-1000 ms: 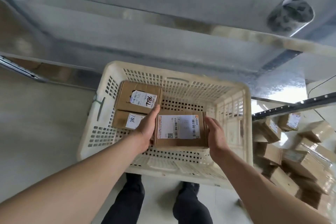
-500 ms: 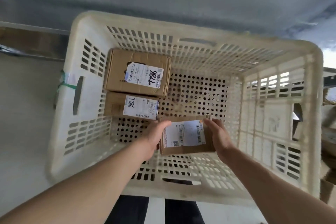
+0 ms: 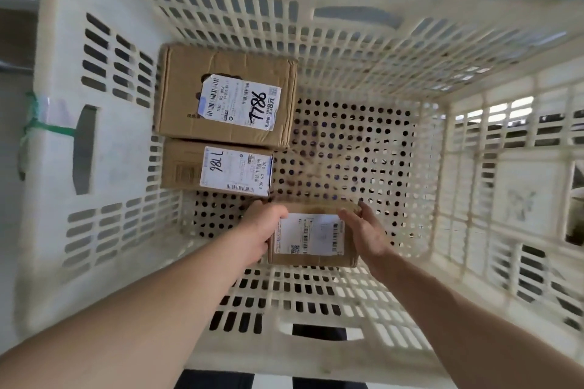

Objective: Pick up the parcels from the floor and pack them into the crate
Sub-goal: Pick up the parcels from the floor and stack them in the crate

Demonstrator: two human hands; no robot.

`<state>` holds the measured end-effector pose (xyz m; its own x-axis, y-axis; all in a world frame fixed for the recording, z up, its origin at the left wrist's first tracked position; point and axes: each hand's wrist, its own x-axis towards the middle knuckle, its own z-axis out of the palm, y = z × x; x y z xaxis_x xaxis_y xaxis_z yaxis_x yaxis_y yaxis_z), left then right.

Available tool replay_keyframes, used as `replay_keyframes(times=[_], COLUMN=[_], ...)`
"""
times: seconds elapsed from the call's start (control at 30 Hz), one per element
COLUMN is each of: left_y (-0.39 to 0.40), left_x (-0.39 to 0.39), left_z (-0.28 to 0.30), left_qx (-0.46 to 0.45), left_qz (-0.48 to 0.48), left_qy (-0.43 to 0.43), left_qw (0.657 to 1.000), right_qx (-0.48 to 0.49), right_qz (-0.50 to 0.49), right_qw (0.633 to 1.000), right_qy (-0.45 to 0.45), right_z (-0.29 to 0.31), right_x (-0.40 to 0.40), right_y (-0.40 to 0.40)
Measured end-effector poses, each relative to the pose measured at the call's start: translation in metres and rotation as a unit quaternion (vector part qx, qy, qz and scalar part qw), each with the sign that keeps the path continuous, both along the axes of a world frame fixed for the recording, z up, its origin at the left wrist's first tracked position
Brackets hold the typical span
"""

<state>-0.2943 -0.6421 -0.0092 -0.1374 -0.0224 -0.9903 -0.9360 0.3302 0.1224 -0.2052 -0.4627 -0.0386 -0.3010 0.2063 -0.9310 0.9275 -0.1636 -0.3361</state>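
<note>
Both hands — left, right — grasp a brown, white-labelled parcel inside the crate.

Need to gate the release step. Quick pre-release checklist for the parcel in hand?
1. Third parcel held by left hand and right hand: ok.
2. Parcel inside crate walls: ok.
3. Label facing up: ok.
4. Clear of the 98LL parcel and 7786 parcel: ok.
5. Parcel resting on the crate floor: cannot tell.
6. Fingers free from under parcel: cannot tell.
</note>
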Motion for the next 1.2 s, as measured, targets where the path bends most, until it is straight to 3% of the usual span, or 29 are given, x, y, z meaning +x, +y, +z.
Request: replay_keyframes(times=[0.1,0.2,0.4,0.57,0.87,0.97,1.2], left_y=[-0.003,-0.007,-0.024,-0.044,-0.100,-0.104,-0.082], left_x=[-0.007,-0.011,-0.015,-0.025,-0.042,-0.041,-0.025], left_z=[0.000,0.001,-0.005,-0.007,-0.017,-0.020,-0.007], left_qx=[-0.004,0.003,-0.022,-0.113,-0.275,-0.310,-0.310], left_qz=[0.073,0.086,0.010,-0.065,-0.072,-0.069,-0.182], left_qy=[-0.014,-0.020,0.004,0.041,0.138,0.150,0.120], left_qw=[0.997,0.996,1.000,0.991,0.949,0.936,0.925], right_qx=[-0.004,-0.006,-0.041,-0.080,-0.130,-0.117,-0.074], right_qz=[-0.002,0.012,0.029,0.040,0.064,0.048,0.060], right_qw=[1.000,1.000,0.998,0.995,0.989,0.992,0.995], right_qy=[0.001,-0.011,-0.033,-0.051,-0.034,-0.031,-0.034], right_z=[0.003,0.001,0.002,0.003,0.006,0.004,-0.006], right_x=[-0.004,-0.008,-0.020,-0.028,-0.061,-0.067,-0.073], right_y=[-0.001,-0.003,-0.028,-0.063,-0.142,-0.157,-0.173])
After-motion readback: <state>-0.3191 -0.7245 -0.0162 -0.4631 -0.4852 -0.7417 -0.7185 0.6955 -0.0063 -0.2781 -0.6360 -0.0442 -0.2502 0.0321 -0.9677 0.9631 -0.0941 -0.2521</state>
